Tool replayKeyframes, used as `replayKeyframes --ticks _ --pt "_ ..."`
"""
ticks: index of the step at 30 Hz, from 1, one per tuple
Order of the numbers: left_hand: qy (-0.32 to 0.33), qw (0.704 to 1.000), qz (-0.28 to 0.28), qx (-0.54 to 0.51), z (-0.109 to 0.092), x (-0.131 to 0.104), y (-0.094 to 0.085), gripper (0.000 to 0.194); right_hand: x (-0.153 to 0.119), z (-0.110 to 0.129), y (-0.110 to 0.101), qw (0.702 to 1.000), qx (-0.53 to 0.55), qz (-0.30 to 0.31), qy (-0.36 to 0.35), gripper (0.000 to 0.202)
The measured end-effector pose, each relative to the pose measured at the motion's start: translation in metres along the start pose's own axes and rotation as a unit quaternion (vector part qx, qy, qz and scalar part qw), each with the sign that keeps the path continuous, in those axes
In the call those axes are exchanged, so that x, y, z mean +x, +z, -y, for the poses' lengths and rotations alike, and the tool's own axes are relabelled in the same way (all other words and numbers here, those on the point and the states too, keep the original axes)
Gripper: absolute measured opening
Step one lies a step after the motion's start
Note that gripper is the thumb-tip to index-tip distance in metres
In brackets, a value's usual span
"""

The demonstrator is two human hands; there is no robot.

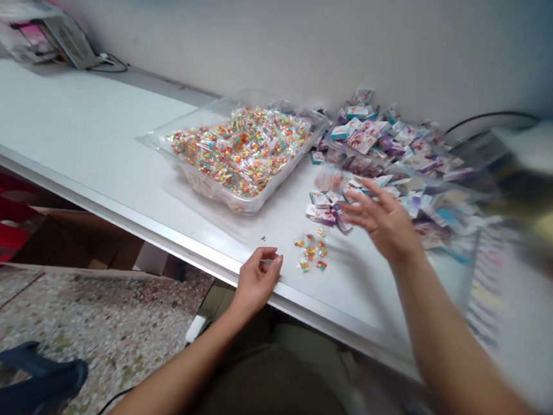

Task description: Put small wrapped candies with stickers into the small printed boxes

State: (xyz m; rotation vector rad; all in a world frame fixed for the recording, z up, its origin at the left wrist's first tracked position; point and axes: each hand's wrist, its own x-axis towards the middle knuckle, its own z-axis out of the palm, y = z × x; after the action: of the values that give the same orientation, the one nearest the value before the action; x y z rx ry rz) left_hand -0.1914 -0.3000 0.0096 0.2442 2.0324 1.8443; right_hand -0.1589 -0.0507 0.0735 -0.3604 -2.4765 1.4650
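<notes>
Bare forearms [457, 352] and a dark-clothed lap [280, 389] were nearest my camera. Over the white table [81, 119], the right hand [388, 227] hung with its fingers spread wide; one small blurred item [330, 178] showed just beside the fingertips, and I couldn't tell whether they touched it. The left hand [258, 280] was loosely curled at the table's front edge; from my end I couldn't make out anything inside it. Between the hands lay small packets of coloured pieces [308, 248]. Farther out I saw a clear tray [156, 142] heaped with similar packets [238, 143], and right of it a pile of little boxes [374, 138].
</notes>
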Motion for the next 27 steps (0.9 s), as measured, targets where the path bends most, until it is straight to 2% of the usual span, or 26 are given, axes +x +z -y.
replayKeyframes --ticks 2,4,5,7,9,11,13,15,17,19,20,22,24,26,27 --pt "-0.011 1.0 -0.003 -0.015 0.005 0.002 0.0 0.035 0.015 -0.017 -0.01 0.988 -0.133 -0.066 0.03 0.053" --pt "-0.015 0.999 -0.002 -0.028 0.009 0.003 -0.001 0.032 0.018 -0.036 -0.01 0.953 -0.287 -0.075 0.068 0.053" --pt "-0.014 0.999 0.002 -0.03 0.011 0.003 -0.002 0.03 0.017 -0.043 -0.009 0.937 -0.333 -0.071 0.08 0.05" --pt "-0.008 1.0 0.005 -0.027 0.01 0.002 -0.003 0.028 0.007 -0.054 -0.005 0.925 -0.362 -0.072 0.089 0.044" --pt "0.0 1.0 0.001 -0.02 0.005 0.001 0.0 0.028 -0.009 -0.054 -0.002 0.931 -0.339 -0.093 0.097 0.042" --pt "0.001 1.0 -0.004 -0.025 -0.004 -0.001 0.009 0.033 -0.029 -0.045 0.007 0.961 -0.235 -0.097 0.108 0.044" --pt "-0.011 0.998 0.014 -0.055 -0.015 -0.001 0.022 0.042 -0.053 -0.03 0.025 0.991 -0.061 -0.056 0.108 0.046" --pt "-0.019 0.994 0.052 -0.097 -0.024 -0.001 0.035 0.049 -0.074 -0.014 0.048 0.994 0.057 0.008 0.09 0.045" --pt "-0.012 0.99 0.08 -0.119 -0.03 -0.001 0.042 0.049 -0.09 0.0 0.064 0.993 0.086 0.048 0.067 0.043" --pt "0.005 0.992 0.084 -0.098 -0.031 -0.001 0.041 0.045 -0.1 0.006 0.061 0.995 0.052 0.08 0.037 0.04" --pt "0.016 0.995 0.078 -0.064 -0.03 0.0 0.037 0.043 -0.103 0.004 0.049 0.995 0.018 0.089 0.027 0.038" --pt "0.054 0.996 0.055 0.05 -0.025 0.001 0.026 0.039 -0.107 -0.01 0.006 0.995 -0.076 0.066 0.028 0.036" --pt "0.119 0.973 0.018 0.197 -0.018 0.004 0.014 0.038 -0.109 -0.038 -0.057 0.979 -0.185 -0.057 0.068 0.039" --pt "0.179 0.929 -0.011 0.325 -0.009 0.006 0.006 0.04 -0.112 -0.075 -0.123 0.927 -0.318 -0.172 0.1 0.047" --pt "0.201 0.905 -0.019 0.374 -0.005 0.008 0.004 0.041 -0.113 -0.094 -0.152 0.899 -0.378 -0.194 0.107 0.052"
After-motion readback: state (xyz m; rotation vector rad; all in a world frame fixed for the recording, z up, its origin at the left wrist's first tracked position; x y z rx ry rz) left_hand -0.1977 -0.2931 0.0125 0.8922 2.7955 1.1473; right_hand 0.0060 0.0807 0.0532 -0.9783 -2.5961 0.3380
